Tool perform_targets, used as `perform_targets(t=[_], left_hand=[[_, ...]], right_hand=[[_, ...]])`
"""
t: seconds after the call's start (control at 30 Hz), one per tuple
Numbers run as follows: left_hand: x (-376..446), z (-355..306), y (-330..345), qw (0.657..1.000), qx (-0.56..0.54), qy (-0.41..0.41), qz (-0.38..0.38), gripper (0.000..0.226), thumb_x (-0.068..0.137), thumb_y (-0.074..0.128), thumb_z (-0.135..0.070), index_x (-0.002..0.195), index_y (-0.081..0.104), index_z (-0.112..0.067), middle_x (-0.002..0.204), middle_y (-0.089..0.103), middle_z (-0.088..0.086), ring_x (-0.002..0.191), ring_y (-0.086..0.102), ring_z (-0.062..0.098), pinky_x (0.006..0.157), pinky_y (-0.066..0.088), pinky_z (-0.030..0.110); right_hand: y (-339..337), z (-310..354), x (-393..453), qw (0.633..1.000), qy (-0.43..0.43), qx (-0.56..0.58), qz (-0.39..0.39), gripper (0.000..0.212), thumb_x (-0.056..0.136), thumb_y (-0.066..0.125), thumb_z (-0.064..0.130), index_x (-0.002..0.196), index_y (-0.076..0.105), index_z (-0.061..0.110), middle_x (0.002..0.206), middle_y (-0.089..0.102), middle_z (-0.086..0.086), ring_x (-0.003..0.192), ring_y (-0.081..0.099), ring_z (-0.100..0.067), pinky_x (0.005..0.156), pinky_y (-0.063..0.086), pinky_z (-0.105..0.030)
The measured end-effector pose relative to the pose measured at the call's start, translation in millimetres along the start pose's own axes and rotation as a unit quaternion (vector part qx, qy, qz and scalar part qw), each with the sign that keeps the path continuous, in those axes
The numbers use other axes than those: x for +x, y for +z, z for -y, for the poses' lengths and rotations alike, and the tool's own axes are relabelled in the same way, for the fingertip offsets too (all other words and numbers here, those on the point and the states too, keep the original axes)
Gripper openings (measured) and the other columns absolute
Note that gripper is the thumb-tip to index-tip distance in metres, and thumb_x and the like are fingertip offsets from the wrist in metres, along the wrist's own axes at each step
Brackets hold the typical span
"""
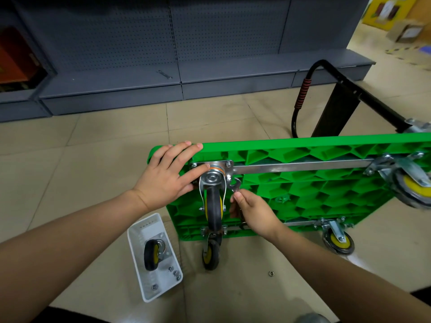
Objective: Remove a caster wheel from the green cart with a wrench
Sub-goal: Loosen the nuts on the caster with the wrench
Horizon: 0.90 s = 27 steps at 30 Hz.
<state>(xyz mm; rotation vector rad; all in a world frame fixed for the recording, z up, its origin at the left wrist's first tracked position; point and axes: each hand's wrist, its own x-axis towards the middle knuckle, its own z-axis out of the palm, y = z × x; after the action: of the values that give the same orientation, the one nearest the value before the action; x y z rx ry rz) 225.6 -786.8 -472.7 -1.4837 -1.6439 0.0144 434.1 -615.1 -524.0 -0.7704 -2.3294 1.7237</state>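
Right hand [253, 212] around wrench [236, 185]

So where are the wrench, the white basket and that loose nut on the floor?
wrench [235, 184], head view, on its open jaw end by the wheel plate.
white basket [142, 231], head view, on its bare inner wall.
loose nut [271, 273], head view, on the nut itself.

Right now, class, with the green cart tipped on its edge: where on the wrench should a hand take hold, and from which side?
Grip the wrench low on its shank, away from the open jaw, which sits at the caster plate bolt. Come from below, as the right hand does. The left hand lies on the green cart corner.
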Motion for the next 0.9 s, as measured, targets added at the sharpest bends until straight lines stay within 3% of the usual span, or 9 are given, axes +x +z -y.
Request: perform_targets(t=[0.07,0.17,0.23,0.37,0.43,0.5,0.57,0.73,0.9], left_hand=[[0.0,0.3,-0.4,1.0,-0.002,0.0,0.0,0.065,0.083,0.075,-0.052,0.142,0.057,-0.031,0.153,0.047,0.015,0.137,0.044,0.036,0.109,0.031,0.049],[0.3,0.2,-0.8,1.0,-0.001,0.0,0.001,0.065,0.082,0.076,-0.051,0.141,0.058,-0.032,0.153,0.047,0.015,0.137,0.044,0.036,0.109,0.031,0.049],[0.2,-0.2,-0.3,1.0,0.0,0.0,0.002,0.063,0.083,0.075,-0.05,0.141,0.058,-0.032,0.153,0.047,0.014,0.137,0.045,0.036,0.109,0.031,0.049],[0.3,-0.7,0.1,1.0,0.001,-0.003,0.002,0.061,0.084,0.074,-0.05,0.14,0.059,-0.032,0.153,0.047,0.014,0.136,0.046,0.036,0.109,0.033,0.05],[0.9,-1.4,-0.6,1.0,-0.003,-0.007,-0.001,0.059,0.084,0.074,-0.049,0.139,0.06,-0.031,0.152,0.048,0.015,0.135,0.047,0.036,0.107,0.034,0.05],[1.6,-1.2,-1.4,1.0,-0.006,-0.008,-0.003,0.057,0.085,0.074,-0.049,0.137,0.062,-0.03,0.151,0.049,0.015,0.134,0.047,0.037,0.106,0.036,0.051],[2.0,-1.5,-1.6,1.0,-0.007,-0.009,-0.009,0.056,0.085,0.074,-0.049,0.136,0.063,-0.029,0.15,0.05,0.015,0.134,0.048,0.037,0.105,0.036,0.051],[1.7,-0.9,-0.6,1.0,-0.007,-0.008,-0.01,0.056,0.086,0.073,-0.049,0.138,0.061,-0.03,0.151,0.05,0.016,0.135,0.047,0.037,0.107,0.034,0.05],[1.0,0.1,0.4,1.0,0.0,-0.003,-0.012,0.063,0.083,0.076,-0.052,0.14,0.06,-0.031,0.151,0.049,0.015,0.135,0.045,0.036,0.107,0.033,0.05]], right_hand=[[6.5,2.2,0.0,1.0,0.009,0.011,0.013,0.031,0.109,0.04,0.027,0.092,0.058,0.008,0.074,0.065,-0.001,0.059,0.059,-0.001,0.058,0.045,-0.02],[14.0,5.4,1.3,0.999,0.006,0.046,0.009,0.03,0.11,0.038,0.02,0.095,0.058,0.002,0.074,0.062,-0.002,0.054,0.055,0.007,0.056,0.041,-0.012],[19.2,5.8,3.5,0.998,-0.001,0.06,-0.006,0.033,0.11,0.038,0.02,0.101,0.06,-0.005,0.082,0.066,-0.008,0.062,0.056,0.004,0.06,0.042,-0.009],[27.6,-0.5,11.9,0.998,-0.004,0.052,-0.034,0.036,0.109,0.04,0.028,0.109,0.062,-0.001,0.102,0.071,-0.019,0.082,0.056,-0.008,0.067,0.042,-0.012],[28.1,-4.2,15.2,0.999,-0.005,0.046,-0.027,0.035,0.109,0.04,0.031,0.107,0.062,0.004,0.091,0.067,-0.017,0.075,0.055,-0.007,0.071,0.045,-0.019],[25.4,-8.2,15.4,1.0,-0.013,0.011,-0.014,0.033,0.108,0.039,0.035,0.094,0.057,0.011,0.074,0.054,-0.004,0.065,0.046,-0.006,0.067,0.041,-0.029],[16.9,-11.4,15.5,0.998,-0.026,-0.046,-0.02,0.032,0.108,0.038,0.036,0.088,0.05,0.014,0.07,0.046,0.001,0.06,0.039,-0.006,0.062,0.036,-0.029],[-20.0,-5.1,19.4,0.975,-0.066,-0.212,0.004,0.027,0.108,0.038,0.037,0.085,0.038,0.022,0.062,0.041,-0.006,0.054,0.037,-0.021,0.052,0.029,-0.034],[-23.4,-3.2,14.3,0.967,-0.085,-0.241,0.0,0.031,0.107,0.038,0.04,0.08,0.035,0.026,0.061,0.046,-0.007,0.055,0.041,-0.027,0.053,0.031,-0.038]])
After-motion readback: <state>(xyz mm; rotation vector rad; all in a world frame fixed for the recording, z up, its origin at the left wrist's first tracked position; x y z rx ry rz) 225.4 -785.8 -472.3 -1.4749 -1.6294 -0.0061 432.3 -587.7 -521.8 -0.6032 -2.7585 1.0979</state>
